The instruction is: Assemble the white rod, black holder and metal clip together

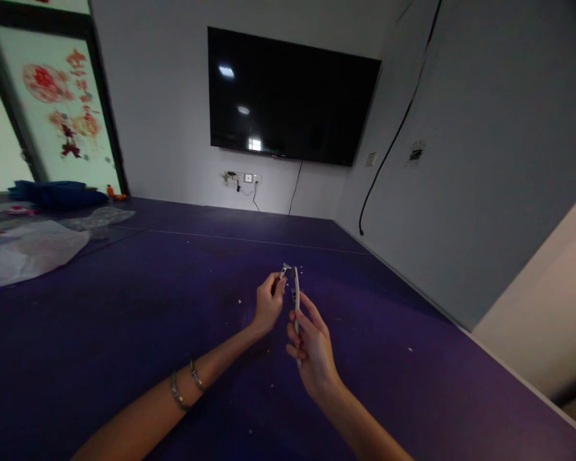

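My left hand is pinched closed on a small silvery tool; my right hand is curled closed round a slim pale piece, held nearly upright. I have both over the purple surface; the tool's head sits just beside the pale piece's upper end; whether they touch I cannot tell

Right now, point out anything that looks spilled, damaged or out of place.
Pale flecks lie scattered over the purple surface around the left hand and right hand, like litter. On the right wall, a dark patch has rough, ragged edges, and a black cable hangs loose.
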`<action>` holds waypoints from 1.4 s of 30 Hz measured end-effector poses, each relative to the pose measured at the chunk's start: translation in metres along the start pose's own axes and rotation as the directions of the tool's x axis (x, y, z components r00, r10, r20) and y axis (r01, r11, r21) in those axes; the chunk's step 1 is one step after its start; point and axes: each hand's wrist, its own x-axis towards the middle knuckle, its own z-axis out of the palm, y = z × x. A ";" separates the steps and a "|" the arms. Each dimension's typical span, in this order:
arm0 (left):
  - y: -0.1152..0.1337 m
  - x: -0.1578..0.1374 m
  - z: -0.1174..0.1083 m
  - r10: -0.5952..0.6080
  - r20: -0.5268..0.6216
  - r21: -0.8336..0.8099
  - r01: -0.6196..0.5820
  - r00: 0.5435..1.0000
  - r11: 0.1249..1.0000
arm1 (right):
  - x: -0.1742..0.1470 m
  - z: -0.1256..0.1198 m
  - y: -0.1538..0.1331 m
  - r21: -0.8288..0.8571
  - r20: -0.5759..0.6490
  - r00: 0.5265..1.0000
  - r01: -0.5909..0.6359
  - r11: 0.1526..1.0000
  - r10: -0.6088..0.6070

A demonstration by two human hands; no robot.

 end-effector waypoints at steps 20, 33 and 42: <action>-0.018 0.019 -0.005 -0.089 0.120 -0.048 0.095 0.989 0.994 | 0.015 -0.013 -0.022 -0.065 0.015 0.978 0.211 0.975 -0.210; -0.030 0.014 -0.002 -0.195 0.320 -0.116 0.242 0.927 0.963 | 0.096 -0.039 -0.051 -0.296 0.113 0.989 0.124 0.947 -0.094; -0.026 0.013 -0.006 -0.237 0.317 -0.317 0.338 0.918 0.886 | 0.137 -0.059 -0.060 -0.840 0.099 0.933 0.264 0.473 -0.346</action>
